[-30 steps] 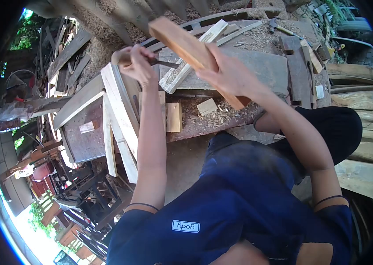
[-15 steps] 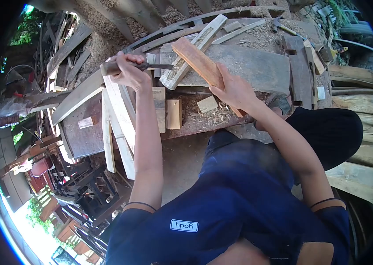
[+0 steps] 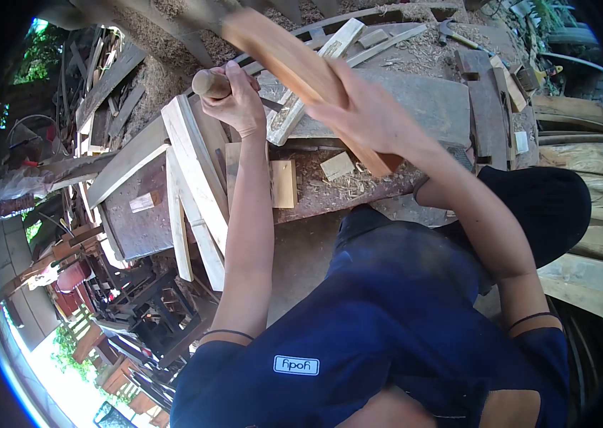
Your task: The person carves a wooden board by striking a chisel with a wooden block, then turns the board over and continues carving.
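Reddish-brown smooth wooden block (image 3: 294,68), long and flat, is gripped in the right hand (image 3: 366,114) above the shaving-strewn workbench (image 3: 401,107); left hand (image 3: 237,100) clasps a round-handled chisel (image 3: 216,84) near pale planks (image 3: 191,164).

Left hand (image 3: 236,100): closed around the wooden handle of a chisel (image 3: 214,84), blade pointing toward the pale notched batten (image 3: 308,84) lying on the workbench (image 3: 416,100).
Right hand (image 3: 362,110): gripping a reddish wood block (image 3: 284,57), held raised and slanted above the bench, blurred.
Bench surface: small offcut (image 3: 336,165), short board piece (image 3: 284,183), shavings scattered about.
Far end: hammer (image 3: 456,35) among chips.
Left of bench: pale planks (image 3: 194,178) leaning on edge.
Foreground: person's blue shirt (image 3: 358,335), dark trousers.
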The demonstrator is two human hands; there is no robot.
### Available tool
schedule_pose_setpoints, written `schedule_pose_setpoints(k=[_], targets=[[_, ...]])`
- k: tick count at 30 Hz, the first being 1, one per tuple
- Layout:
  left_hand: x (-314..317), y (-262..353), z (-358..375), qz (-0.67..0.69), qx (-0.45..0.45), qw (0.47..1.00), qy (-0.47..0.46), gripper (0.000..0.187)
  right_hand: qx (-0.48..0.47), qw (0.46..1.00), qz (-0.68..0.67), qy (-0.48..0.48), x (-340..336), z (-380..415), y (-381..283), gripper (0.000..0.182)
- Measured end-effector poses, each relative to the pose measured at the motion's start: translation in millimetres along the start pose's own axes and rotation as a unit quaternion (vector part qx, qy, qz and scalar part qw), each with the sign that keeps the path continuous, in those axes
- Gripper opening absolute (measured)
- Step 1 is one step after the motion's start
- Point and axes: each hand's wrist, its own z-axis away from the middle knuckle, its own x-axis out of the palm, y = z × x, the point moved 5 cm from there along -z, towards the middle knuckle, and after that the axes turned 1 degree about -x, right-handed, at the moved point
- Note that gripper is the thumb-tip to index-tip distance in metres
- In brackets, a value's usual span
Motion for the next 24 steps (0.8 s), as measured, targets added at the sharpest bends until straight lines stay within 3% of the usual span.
schedule_pose_setpoints(k=[1, 3, 5, 9, 11, 14, 17, 19, 20, 21, 23, 24], targets=[[-14, -34, -6, -0.002, -0.001, 1.0, 0.001, 0.019, -0.038, 0.999, -0.021, 0.0, -14, -7, -34, 0.076], [-53, -115, -24, -0.053, 0.049, 0.986, 0.149, 0.041, -0.081, 0.996, -0.044, 0.0, -28, -16, -82, 0.075], [-51, -109, -20, -0.054, 0.057, 0.987, 0.141, 0.042, -0.182, 0.983, 0.024, 0.025, -32, -18, -116, 0.073], [-44, -91, 0, -0.054, 0.078, 0.99, 0.105, 0.048, -0.204, 0.951, 0.223, -0.061, -15, -17, -116, 0.069], [-38, -93, 10, -0.054, 0.076, 0.992, 0.083, 0.051, -0.169, 0.962, 0.201, -0.073, -24, -15, -126, 0.067], [-43, -100, 20, -0.066, 0.066, 0.994, 0.059, 0.055, -0.172, 0.981, 0.092, -0.001, -38, -9, -139, 0.066], [-40, -87, 33, -0.074, 0.081, 0.994, 0.03, 0.06, -0.159, 0.969, 0.18, -0.059, -16, -13, -102, 0.067], [-35, -85, 34, -0.071, 0.085, 0.994, 0.005, 0.063, -0.161, 0.969, 0.182, -0.039, -22, -11, -92, 0.072], [-9, -10, 40, 0.124, -0.04, 0.987, 0.089, 0.058, -0.093, 0.987, 0.115, -0.067, -22, -9, -82, 0.075], [-15, -12, 32, -0.046, 0.086, 0.99, 0.107, 0.038, -0.027, 0.994, 0.047, -0.092, -23, -7, -72, 0.077], [-5, 9, 17, 0.011, -0.013, 0.999, 0.029, 0.018, -0.006, 0.997, 0.031, -0.075, -9, -5, -34, 0.081], [-8, 11, 14, 0.027, 0.022, 0.999, 0.032, 0.012, 0.02, 0.995, 0.065, -0.068, 0, -3, -9, 0.081]])
